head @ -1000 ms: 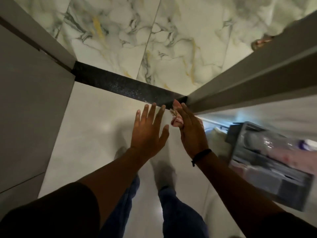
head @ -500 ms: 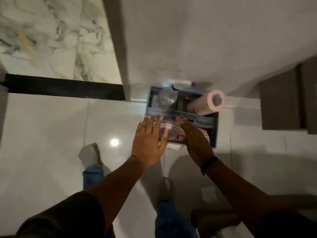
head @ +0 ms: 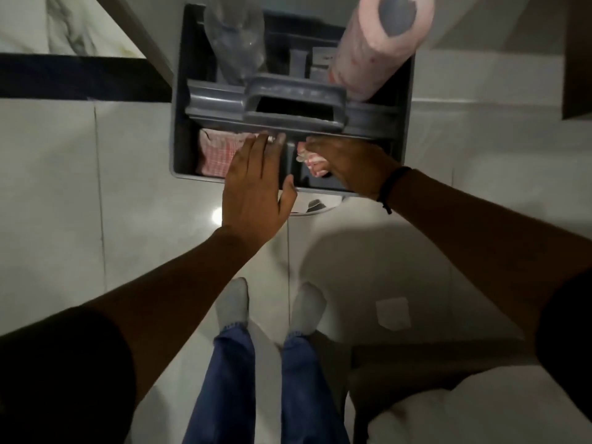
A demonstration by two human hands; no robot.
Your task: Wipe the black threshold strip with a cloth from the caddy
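Note:
A grey caddy (head: 182, 91) with a centre handle (head: 294, 105) stands on the floor by the wall. My right hand (head: 349, 168) is inside its near right compartment, shut on a bunched pink-and-white cloth (head: 312, 160). My left hand (head: 256, 187) hovers flat and open over the near rim, its fingertips above a folded pink checked cloth (head: 214, 153) in the near left compartment. The black threshold strip (head: 80, 76) runs along the floor at the far left, away from both hands.
A pink paper roll (head: 374, 46) and a clear bottle (head: 237, 36) stand in the caddy's far compartments. My socked feet (head: 269, 306) rest on the pale glossy floor tiles. A dark cabinet (head: 576, 56) sits at the far right, white fabric (head: 480, 408) at the lower right.
The view swung from the threshold strip to the caddy and came closer. My right hand carried the pink cloth down into the caddy's near right compartment; my left hand moved over the rim.

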